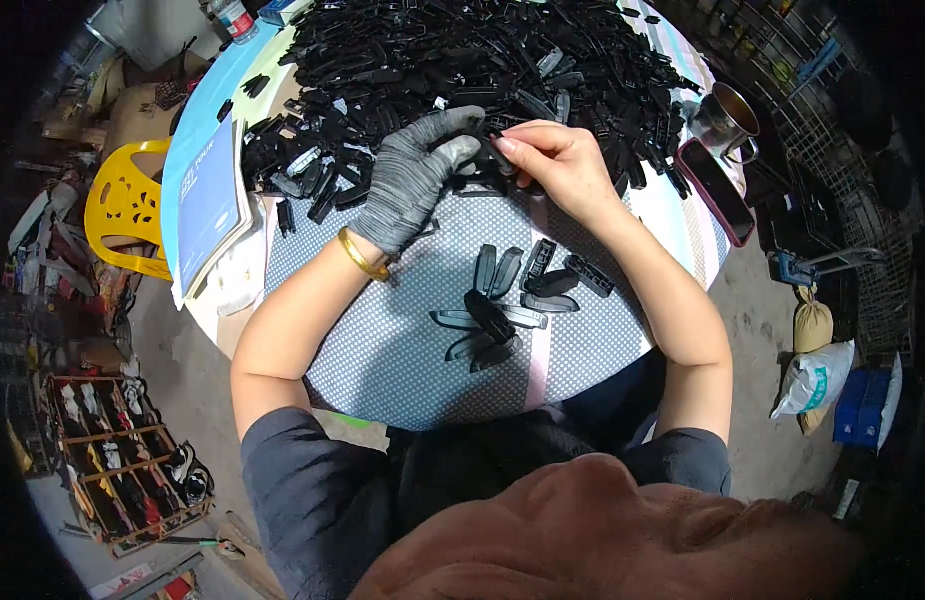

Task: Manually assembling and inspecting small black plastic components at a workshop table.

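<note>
My left hand [418, 170], in a grey knit glove, is closed at the near edge of a large pile of small black plastic parts [413, 60]. Bare and pinching, my right hand [563, 165] meets it there. Between the two sits a small black plastic part [499, 155], mostly covered by my fingers, so its exact kind is hidden. Both hands appear to grip it. Closer to me, a loose cluster of elongated black and grey plastic pieces [491, 315] lies on the patterned tablecloth [383, 340].
On the left of the table lies a blue-covered booklet [208, 205], with a yellow chair [128, 205] beyond it. A metal mug [725, 120] and a dark phone [718, 190] are at the right edge. A bottle [235, 20] stands far left.
</note>
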`<state>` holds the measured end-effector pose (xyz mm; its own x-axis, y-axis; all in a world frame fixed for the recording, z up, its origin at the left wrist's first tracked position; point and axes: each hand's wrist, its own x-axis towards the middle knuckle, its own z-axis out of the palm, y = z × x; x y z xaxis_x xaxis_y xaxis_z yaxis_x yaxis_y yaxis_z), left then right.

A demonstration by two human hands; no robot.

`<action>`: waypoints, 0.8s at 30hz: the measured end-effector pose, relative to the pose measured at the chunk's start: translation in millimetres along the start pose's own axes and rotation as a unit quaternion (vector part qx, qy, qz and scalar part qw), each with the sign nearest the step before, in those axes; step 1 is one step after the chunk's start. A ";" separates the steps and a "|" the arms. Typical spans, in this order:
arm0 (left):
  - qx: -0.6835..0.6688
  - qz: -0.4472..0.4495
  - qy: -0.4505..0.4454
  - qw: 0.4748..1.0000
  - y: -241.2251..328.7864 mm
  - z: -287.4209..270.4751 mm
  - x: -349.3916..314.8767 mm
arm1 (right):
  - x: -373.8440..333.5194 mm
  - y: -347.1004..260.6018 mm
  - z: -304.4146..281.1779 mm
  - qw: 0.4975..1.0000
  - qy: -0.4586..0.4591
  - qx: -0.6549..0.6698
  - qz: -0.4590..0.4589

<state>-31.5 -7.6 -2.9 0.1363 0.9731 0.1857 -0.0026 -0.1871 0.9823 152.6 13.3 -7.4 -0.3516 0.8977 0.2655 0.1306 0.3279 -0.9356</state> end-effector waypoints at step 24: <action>-0.048 -0.022 -0.073 0.996 25.6 -1.2 -7.9 | -6.3 -3.1 9.3 0.942 0.001 -0.262 -0.210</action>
<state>-33.8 -20.0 20.8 0.2801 0.9492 0.1435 -0.0869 -0.1238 0.9885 145.8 3.9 -8.3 -0.4726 0.6571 0.5873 0.4209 0.7538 -0.5047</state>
